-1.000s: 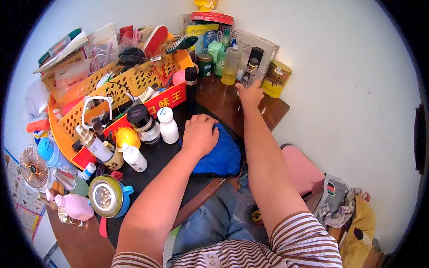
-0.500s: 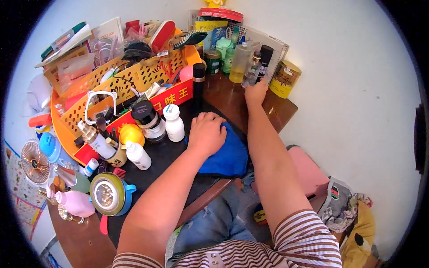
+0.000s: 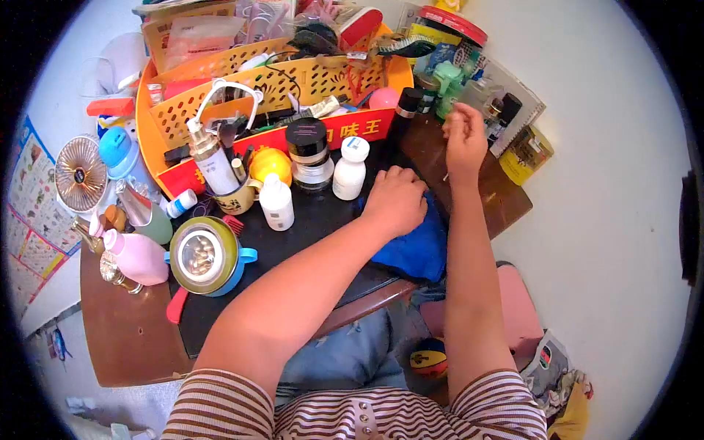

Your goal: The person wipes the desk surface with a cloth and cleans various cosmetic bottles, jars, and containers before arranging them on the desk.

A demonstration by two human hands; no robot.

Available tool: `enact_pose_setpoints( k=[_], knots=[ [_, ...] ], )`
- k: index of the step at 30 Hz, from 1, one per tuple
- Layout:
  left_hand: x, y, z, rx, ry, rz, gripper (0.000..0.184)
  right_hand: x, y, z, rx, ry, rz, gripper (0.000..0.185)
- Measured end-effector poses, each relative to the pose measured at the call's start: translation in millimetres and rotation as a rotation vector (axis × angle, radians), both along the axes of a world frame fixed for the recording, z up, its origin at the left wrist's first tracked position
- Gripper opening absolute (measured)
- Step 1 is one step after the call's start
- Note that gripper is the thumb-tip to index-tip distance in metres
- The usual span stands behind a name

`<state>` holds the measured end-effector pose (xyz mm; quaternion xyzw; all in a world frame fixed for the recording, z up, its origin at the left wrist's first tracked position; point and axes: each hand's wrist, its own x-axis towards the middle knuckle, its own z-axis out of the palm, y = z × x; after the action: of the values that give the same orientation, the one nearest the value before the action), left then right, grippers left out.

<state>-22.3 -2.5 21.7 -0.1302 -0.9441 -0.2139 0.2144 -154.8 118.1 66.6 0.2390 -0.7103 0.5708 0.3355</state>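
Note:
My left hand (image 3: 398, 203) presses down on a blue cloth (image 3: 416, 248) at the desk's front edge, its fingers bent over the top of it. Raised above the right part of the desk, my right hand (image 3: 466, 147) has loosely bent fingers, and I see nothing in them. Just beyond it stand a clear bottle (image 3: 482, 94), a black bottle (image 3: 507, 110) and a yellow tin (image 3: 526, 155). A white bottle with a white cap (image 3: 350, 169) is beside my left hand. A tall black tube (image 3: 403, 117) stands between my hands, farther back.
A yellow basket (image 3: 169, 110) full of small items fills the back. Along its front stand a black-lidded jar (image 3: 309, 154), a white bottle (image 3: 276, 203) and a pump bottle (image 3: 214, 160). A lidded cup (image 3: 236, 275), a pink bottle (image 3: 137, 257) and a fan (image 3: 80, 174) are leftward.
My right hand has come away from the bottles and lifted, its fingers now bent toward the left. My left hand stays on the blue cloth. The camera view has shifted, moving the desk rightward.

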Motion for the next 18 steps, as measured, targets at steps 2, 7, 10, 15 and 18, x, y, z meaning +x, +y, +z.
enact_pose_setpoints(
  k=[2,7,10,15,18],
  knots=[
    [3.8,-1.8,10.5,-0.036,-0.089,-0.016,0.031,30.5,-18.4,10.4,0.113,-0.125,0.367,0.032],
    [-5.9,-1.7,-11.4,0.36,0.08,-0.076,0.044,89.9,-59.8,18.1,0.717,-0.005,0.493,0.06],
    [-5.6,-3.7,-13.1,0.244,-0.127,-0.11,0.047,88.2,-59.0,16.3,0.696,-0.102,0.536,0.068],
    [3.8,-3.9,0.5,0.466,-0.187,-0.104,0.042,87.9,-59.0,17.7,0.635,-0.091,0.548,0.068],
    [3.2,-3.9,3.9,0.333,-0.101,-0.122,0.04,88.9,-66.5,31.7,0.687,0.143,0.425,0.07]
  ],
)
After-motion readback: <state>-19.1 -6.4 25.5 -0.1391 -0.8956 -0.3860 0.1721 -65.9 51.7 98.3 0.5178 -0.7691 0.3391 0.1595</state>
